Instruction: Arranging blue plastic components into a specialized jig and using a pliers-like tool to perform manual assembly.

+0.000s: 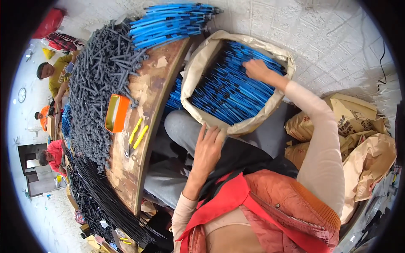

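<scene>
Your red jacket (pixel 268 187) fills the lower centre. Your left hand (pixel 208 147), fingers extended and slightly parted, meets the rim of the pale sack (pixel 195 71), upper centre, full of blue rods (pixel 230 90). Your right hand (pixel 258 71) curls over them; grip cannot be told. Workbench (pixel 158 76), grey parts (pixel 95 67) and orange container (pixel 122 114) flank left; brown bags (pixel 369 160) crowd right.

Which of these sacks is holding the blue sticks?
The wide-open pale sack beneath your right hand; blue sticks show inside, while the brown sacks to its right show none.

Dark lettering (pixel 356 119) stands on a crumpled brown paper sack (pixel 348 110).
</scene>
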`<state>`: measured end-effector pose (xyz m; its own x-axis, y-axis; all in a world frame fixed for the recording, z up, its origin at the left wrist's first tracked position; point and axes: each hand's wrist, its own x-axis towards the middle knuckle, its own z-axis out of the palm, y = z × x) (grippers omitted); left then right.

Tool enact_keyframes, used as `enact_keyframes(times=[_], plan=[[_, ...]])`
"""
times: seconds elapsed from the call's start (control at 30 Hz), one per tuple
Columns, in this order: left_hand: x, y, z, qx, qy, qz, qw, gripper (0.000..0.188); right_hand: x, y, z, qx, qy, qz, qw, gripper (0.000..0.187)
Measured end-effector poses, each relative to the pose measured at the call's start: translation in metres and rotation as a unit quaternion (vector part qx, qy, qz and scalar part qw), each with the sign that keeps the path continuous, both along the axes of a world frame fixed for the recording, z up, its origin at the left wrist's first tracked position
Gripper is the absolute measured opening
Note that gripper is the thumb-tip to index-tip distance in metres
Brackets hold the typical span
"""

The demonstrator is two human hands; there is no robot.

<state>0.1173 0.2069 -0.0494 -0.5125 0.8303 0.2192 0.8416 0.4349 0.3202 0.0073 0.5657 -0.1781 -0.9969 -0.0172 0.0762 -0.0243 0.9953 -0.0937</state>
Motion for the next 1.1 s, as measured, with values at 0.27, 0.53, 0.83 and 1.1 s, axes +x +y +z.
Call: enact_keyframes(times=[0.27,0.53,0.83,1.1], plan=[[-0.007,0.003,0.01,0.105,-0.067,0.017,0.992,0.023,0.029,-0.035,0.099,-0.636,0.198,-0.001,0.745,0.019],[-0.022,0.017,0.082,0.483,-0.286,0.191,0.805,0.028,0.056,-0.139,0.208,-0.776,-0.152,0.215,0.574,0.03],[-0.031,-0.015,0.083,0.487,-0.368,0.325,0.722,0.013,0.112,-0.192,0.161,-0.705,-0.174,0.211,0.654,0.023],[-0.006,0.007,0.043,0.511,-0.538,0.249,0.623,0.018,0.156,-0.186,0.114,-0.614,-0.145,0.178,0.755,0.025]])
